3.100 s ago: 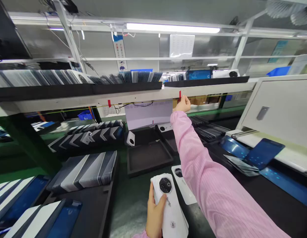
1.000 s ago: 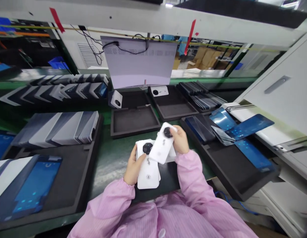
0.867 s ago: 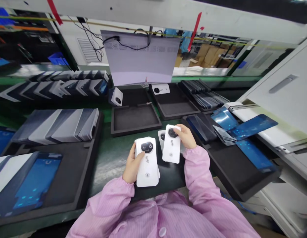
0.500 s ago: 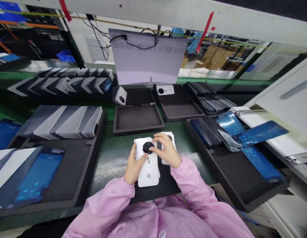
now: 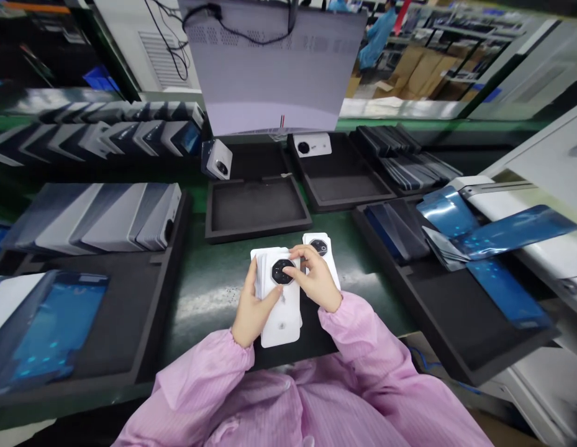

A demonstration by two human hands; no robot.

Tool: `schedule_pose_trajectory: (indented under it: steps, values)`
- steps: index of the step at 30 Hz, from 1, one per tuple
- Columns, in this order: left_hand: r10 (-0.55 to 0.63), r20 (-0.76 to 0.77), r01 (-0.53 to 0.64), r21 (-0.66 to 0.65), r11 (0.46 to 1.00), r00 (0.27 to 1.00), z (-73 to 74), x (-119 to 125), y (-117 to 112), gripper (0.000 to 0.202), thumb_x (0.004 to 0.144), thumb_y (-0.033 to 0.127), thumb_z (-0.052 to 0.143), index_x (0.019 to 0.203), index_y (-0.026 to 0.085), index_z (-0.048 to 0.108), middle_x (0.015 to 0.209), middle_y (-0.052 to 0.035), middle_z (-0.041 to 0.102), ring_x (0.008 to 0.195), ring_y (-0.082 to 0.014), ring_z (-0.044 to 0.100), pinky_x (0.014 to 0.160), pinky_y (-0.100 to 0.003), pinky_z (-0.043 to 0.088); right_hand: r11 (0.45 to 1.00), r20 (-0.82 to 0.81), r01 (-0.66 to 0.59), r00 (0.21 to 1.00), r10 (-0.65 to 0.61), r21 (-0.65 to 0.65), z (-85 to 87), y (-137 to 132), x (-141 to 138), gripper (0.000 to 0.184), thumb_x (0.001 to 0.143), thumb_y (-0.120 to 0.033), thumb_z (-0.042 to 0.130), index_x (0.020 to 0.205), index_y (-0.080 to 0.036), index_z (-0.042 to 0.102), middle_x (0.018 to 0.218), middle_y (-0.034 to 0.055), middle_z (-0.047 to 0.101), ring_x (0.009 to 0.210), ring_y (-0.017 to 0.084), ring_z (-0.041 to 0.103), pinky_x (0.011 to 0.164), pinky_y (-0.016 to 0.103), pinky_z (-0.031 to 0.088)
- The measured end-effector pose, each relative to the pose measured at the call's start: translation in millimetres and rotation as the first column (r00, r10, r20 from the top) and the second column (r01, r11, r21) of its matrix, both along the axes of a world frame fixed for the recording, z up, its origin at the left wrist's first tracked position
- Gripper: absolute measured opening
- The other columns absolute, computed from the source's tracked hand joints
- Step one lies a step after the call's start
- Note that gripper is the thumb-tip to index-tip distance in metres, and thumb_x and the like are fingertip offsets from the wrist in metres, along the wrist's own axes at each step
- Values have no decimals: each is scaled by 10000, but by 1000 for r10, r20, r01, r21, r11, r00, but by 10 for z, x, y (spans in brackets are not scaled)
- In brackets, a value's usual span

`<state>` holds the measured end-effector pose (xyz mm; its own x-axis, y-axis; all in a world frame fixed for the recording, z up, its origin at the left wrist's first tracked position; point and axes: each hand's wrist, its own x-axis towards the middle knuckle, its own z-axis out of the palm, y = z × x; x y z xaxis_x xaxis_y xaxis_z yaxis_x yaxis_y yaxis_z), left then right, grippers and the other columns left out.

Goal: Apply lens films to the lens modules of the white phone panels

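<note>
The phone covers [image 5: 279, 298] are white, each with a black camera ring. The sleeves [image 5: 363, 347] are pale pink with fine stripes. The bench top [image 5: 213, 285] is dark green. The foam trays [image 5: 256, 208] are black. The film sheets [image 5: 516, 230] are glossy blue, and the hanging screen [image 5: 274, 68] shows pale lilac-grey.

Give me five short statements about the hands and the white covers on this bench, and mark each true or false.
1. The left hand holds a stack of white covers. True.
2. The right hand is raised to the overhead shelf. False: it is at the stack's top edge.
3. A single white cover lies on the bench beside the stack. True.
4. The foam tray directly beyond the hands is full of covers. False: no covers lie in it.
5. The sleeves are blue. False: pink.
</note>
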<state>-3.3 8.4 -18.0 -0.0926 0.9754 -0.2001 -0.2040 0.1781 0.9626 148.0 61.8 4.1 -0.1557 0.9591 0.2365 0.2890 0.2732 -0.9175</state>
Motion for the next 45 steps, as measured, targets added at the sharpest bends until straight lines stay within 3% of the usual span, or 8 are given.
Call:
schedule_pose_trajectory:
  steps: [7, 11, 15, 18, 21, 25, 29, 45]
  values:
    - [4, -78, -3, 17, 1000, 997, 4, -7, -25, 851, 728, 274, 754, 1461, 286, 323, 1471, -60, 431, 1331, -273, 434, 1082, -351, 387, 999, -73, -23, 997, 19, -49, -18, 10, 43, 100, 790, -250, 659, 779, -212, 566, 1023, 70, 554, 959, 209, 578, 722, 334, 512]
    - [11, -63, -13, -21, 1000, 998, 27, 1, -25, 863, 731, 290, 748, 1470, 269, 303, 1473, -84, 425, 1315, -288, 451, 1029, -359, 446, 970, 143, 52, 986, -88, 238, 46, -50, 10, 82, 829, -196, 614, 759, -222, 581, 1124, 89, 557, 1128, 274, 506, 975, 501, 425]
    - [29, -55, -30, -7, 1000, 998, 47, -7, -22, 873, 744, 299, 734, 1480, 273, 266, 1483, -89, 412, 1321, -283, 446, 1021, -353, 454, 912, 189, -26, 980, -57, 410, 61, -99, -20, 95, 840, -166, 592, 785, -244, 590, 1084, 77, 614, 1198, 286, 493, 1013, 538, 397]
    - [47, -21, -47, -13, 999, 999, 56, -27, -13, 870, 750, 302, 726, 1480, 267, 255, 1472, -88, 425, 1312, -282, 455, 1047, -373, 427, 848, 251, -234, 960, 124, 476, 10, -128, -25, 137, 843, -141, 590, 813, -272, 615, 889, 9, 689, 964, 214, 642, 991, 514, 428]
    - [54, 4, -54, 3, 999, 999, 64, -50, 6, 836, 764, 301, 706, 1474, 237, 269, 1455, -88, 448, 1305, -269, 463, 1084, -369, 381, 760, 291, -364, 927, 238, 539, -44, -166, -31, 201, 839, -109, 597, 908, -295, 635, 873, -8, 726, 873, 179, 684, 923, 458, 500]
    - [65, 4, -65, 30, 997, 998, 67, -72, 21, 816, 772, 308, 703, 1467, 232, 282, 1464, -85, 438, 1318, -250, 447, 1100, -344, 356, 640, 263, -375, 927, 269, 670, -59, -193, -44, 318, 826, -69, 588, 1073, -270, 588, 927, 46, 732, 918, 186, 695, 802, 372, 584]
    - [49, 4, -49, 66, 997, 999, 58, -90, 10, 793, 781, 318, 705, 1460, 266, 298, 1471, -83, 425, 1327, -266, 432, 1108, -395, 341, 561, 213, -346, 933, 291, 752, -40, -179, -57, 379, 831, -55, 564, 1194, -153, 520, 908, 108, 721, 939, 199, 691, 772, 353, 609]
    - [33, -30, -31, 72, 997, 999, 51, -107, -22, 833, 757, 317, 728, 1463, 292, 288, 1459, -83, 436, 1298, -282, 459, 1093, -423, 357, 528, 196, -361, 919, 343, 769, -157, -175, -24, 354, 837, -75, 583, 1182, -137, 532, 955, 115, 709, 977, 215, 689, 804, 353, 627]
